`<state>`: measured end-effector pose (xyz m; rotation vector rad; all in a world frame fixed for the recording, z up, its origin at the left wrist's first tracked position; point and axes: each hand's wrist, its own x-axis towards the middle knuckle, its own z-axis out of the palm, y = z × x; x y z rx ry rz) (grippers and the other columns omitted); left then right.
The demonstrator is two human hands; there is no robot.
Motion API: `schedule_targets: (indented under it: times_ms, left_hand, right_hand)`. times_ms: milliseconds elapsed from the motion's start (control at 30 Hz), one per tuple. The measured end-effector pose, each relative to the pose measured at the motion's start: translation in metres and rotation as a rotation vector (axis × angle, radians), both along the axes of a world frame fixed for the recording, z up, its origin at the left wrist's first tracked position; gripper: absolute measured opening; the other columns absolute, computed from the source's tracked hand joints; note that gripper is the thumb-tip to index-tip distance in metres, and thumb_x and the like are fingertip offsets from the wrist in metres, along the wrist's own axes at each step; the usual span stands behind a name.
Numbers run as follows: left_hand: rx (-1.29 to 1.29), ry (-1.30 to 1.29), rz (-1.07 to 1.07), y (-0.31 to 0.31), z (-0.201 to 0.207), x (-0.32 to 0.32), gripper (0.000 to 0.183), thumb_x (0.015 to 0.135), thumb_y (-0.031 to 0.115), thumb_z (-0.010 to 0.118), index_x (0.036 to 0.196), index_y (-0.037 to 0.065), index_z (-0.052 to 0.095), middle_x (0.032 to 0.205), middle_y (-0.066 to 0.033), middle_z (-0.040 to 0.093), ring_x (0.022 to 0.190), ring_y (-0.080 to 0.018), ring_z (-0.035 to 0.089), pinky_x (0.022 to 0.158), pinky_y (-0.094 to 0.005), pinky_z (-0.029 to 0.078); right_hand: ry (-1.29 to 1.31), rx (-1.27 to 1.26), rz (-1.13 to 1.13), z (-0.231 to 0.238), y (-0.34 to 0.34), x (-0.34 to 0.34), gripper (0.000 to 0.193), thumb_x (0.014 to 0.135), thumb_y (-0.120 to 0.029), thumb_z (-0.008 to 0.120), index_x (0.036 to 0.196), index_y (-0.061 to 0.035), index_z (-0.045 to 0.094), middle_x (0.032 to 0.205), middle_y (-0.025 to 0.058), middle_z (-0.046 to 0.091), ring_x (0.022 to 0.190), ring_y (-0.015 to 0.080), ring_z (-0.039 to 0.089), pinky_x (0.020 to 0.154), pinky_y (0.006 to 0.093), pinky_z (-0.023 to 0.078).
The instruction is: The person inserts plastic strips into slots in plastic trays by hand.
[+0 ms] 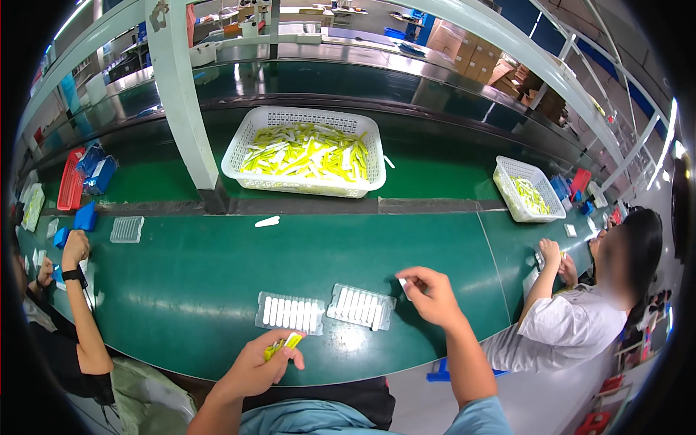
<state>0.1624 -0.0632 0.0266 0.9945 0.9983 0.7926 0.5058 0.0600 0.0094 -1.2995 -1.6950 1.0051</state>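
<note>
My left hand (255,368) is closed around a few yellow-and-white flat sticks (284,346) near the table's front edge. My right hand (431,296) pinches a small white piece (403,281), mostly hidden by the fingers, right of the trays. Between the hands lie two clear plastic trays. The left tray (260,320) carries a row of several white sticks (290,313). In the right tray (390,310) sits another row of white sticks (355,304), the rightmost one jutting past the front edge. My left hand is just below the left tray.
A white basket (304,187) heaped with yellow-and-white sticks stands behind a dark ledge. Loose white sticks (267,222) lie before it. An empty clear tray (127,230) is at left. A green post (181,101) rises behind. Co-workers sit left and right (573,319), beside a smaller basket (529,190).
</note>
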Motion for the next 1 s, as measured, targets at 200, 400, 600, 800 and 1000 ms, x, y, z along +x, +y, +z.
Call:
schedule_targets:
  times_ms: [200,400,600,800,1000]
  left_hand:
    - [0.183,0.257,-0.158,-0.003,0.007,0.003,0.033,0.104,0.01,0.046,0.135,0.008,0.054,0.088,0.0007,0.069,0.059,-0.008,0.05,0.057,-0.0264,0.043]
    - [0.177,0.427,-0.553,0.021,0.016,0.012,0.038,0.1,0.008,0.046,0.137,0.012,0.055,0.09,-0.0003,0.071,0.079,-0.017,0.064,0.074,-0.031,0.049]
    - [0.381,0.434,-0.501,0.049,0.032,-0.016,0.037,0.099,0.01,0.046,0.135,0.012,0.054,0.09,-0.0001,0.07,0.068,-0.0203,0.062,0.069,-0.0311,0.049]
    - [0.478,0.5,-0.209,0.085,0.015,-0.059,0.037,0.097,0.006,0.048,0.133,0.008,0.055,0.082,-0.0018,0.069,0.067,-0.016,0.06,0.068,-0.0294,0.049]
    - [0.229,0.24,0.089,0.09,0.003,-0.076,0.031,0.101,0.008,0.047,0.13,0.002,0.056,0.081,-0.0036,0.068,0.049,-0.0016,0.039,0.046,-0.0191,0.034]
  right_hand:
    - [-0.189,0.196,-0.172,0.001,-0.05,-0.026,0.006,0.078,-0.006,0.076,0.084,-0.0043,0.075,0.067,0.0053,0.064,0.055,0.012,0.054,0.057,0.0266,0.044]
    - [-0.417,0.48,-0.19,-0.02,-0.067,-0.036,0.013,0.072,-0.013,0.084,0.083,-0.0108,0.077,0.078,0.0011,0.061,0.074,0.0195,0.056,0.071,0.034,0.04]
    - [-0.63,0.418,-0.017,0.005,-0.077,-0.026,0.032,0.08,-0.029,0.078,0.11,-0.0163,0.076,0.104,0.0084,0.056,0.094,0.0263,0.051,0.085,0.0399,0.037]
    - [-0.805,0.38,0.144,0.014,-0.079,-0.019,0.053,0.08,-0.045,0.074,0.127,-0.0204,0.069,0.131,0.0163,0.053,0.115,0.0346,0.047,0.102,0.0454,0.033]
    - [-0.644,0.444,0.187,0.003,-0.076,-0.012,0.055,0.077,-0.045,0.077,0.126,-0.0207,0.069,0.135,0.0152,0.053,0.119,0.0351,0.049,0.101,0.0455,0.035]
